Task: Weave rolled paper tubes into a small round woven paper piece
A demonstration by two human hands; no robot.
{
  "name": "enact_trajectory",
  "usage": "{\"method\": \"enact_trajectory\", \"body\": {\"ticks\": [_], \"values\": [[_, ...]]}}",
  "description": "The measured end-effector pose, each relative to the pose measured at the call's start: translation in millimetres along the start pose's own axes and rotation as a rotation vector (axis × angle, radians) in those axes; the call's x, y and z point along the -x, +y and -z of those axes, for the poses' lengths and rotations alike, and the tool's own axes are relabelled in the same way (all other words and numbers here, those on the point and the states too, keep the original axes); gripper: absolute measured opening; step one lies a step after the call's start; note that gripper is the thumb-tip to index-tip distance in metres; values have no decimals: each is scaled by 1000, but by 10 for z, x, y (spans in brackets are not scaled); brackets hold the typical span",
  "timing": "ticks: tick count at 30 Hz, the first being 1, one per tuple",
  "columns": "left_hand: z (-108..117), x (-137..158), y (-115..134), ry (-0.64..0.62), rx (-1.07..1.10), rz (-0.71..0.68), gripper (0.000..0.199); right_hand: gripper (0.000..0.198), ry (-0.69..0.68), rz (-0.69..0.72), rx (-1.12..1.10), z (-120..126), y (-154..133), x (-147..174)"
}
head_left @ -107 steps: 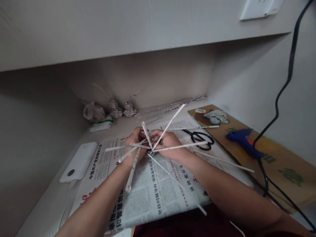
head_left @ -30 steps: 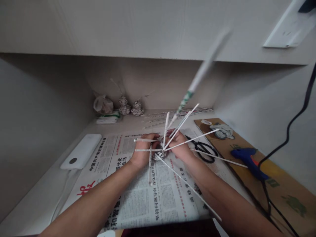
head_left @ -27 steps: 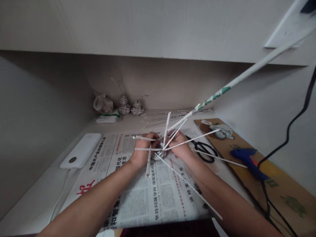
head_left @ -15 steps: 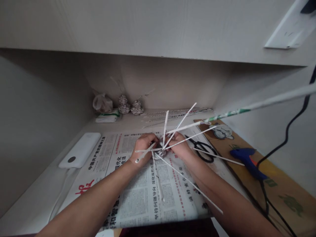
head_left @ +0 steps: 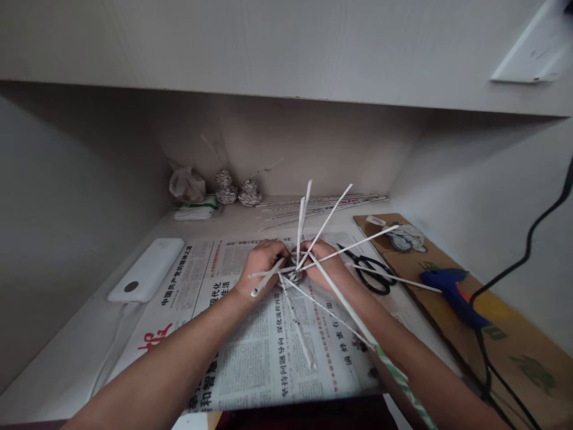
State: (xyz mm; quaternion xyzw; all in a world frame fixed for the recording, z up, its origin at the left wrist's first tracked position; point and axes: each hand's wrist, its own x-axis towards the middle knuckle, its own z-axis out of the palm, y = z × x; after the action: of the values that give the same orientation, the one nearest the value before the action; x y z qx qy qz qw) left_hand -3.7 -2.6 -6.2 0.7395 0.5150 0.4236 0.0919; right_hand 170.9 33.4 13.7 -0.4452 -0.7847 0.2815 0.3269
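Between my hands, over the newspaper [head_left: 250, 358], is a small woven piece of rolled paper [head_left: 294, 275] with several white paper sticks fanning out of it. My left hand [head_left: 265, 263] is closed around its left side. My right hand [head_left: 319, 257] pinches at its right side, where a long paper strip with a green-patterned end [head_left: 344, 301] leaves the weave and runs down over my right forearm. Other sticks point upward, among them a slim white stick [head_left: 331, 216]. The fingertips of both hands are partly hidden behind the sticks.
Black scissors [head_left: 373, 275] lie right of my hands, beside a blue glue gun [head_left: 454, 292] on cardboard [head_left: 514, 322]. A white power bank [head_left: 147, 269] is at the left. Two woven gourd shapes [head_left: 249, 194] and loose paper sticks [head_left: 322, 206] lie along the back.
The long green-patterned strip has swung from pointing up and right to running down toward me across my right forearm. Both hands stay at the woven piece.
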Motion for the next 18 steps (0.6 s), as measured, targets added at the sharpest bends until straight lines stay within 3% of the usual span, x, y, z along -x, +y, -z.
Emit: {"method": "enact_trajectory", "body": {"ticks": [4, 6, 10, 18], "values": [[-10, 7, -17, -26, -29, 5, 10, 20, -10, 134, 262, 39, -54, -10], [-18, 9, -26, -34, -33, 17, 10, 20, -39, 137, 323, 46, -81, -12], [-34, 10, -39, -7, -53, 63, 10, 19, -80, 76, 232, 42, -101, 40], [-3, 12, 24, 10, -34, 95, 8, 16, -2, 71, 140, -29, 15, 129]]}}
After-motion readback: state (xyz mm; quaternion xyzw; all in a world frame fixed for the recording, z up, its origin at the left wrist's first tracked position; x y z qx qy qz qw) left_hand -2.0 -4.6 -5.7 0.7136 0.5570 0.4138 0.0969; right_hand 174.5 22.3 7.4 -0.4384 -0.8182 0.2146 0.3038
